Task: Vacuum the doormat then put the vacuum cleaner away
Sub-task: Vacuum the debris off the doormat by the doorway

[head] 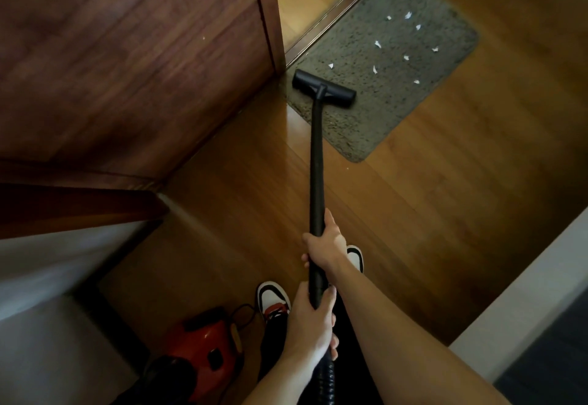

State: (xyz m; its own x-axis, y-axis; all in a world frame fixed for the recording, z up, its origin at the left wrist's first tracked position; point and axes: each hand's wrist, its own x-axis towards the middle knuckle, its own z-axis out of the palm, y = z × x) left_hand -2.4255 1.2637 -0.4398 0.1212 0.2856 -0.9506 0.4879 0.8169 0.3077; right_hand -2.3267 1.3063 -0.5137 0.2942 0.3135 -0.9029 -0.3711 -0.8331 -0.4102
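Observation:
A grey doormat (391,64) lies on the wood floor by the doorway, with several small white paper scraps (377,44) scattered over its far half. The black vacuum nozzle (323,93) rests on the mat's near left corner. A long black wand (316,166) runs from the nozzle back to me. My right hand (324,245) grips the wand higher up. My left hand (313,322) grips its lower end, where the ribbed hose (324,382) begins. The red vacuum body (203,344) sits on the floor at my lower left.
A dark wooden door (143,54) stands open on the left, its edge close to the nozzle. A metal threshold strip (337,10) borders the mat. My two shoes (273,301) stand under the wand. A white ledge (521,303) runs along the right. A black cord (245,315) loops beside the vacuum body.

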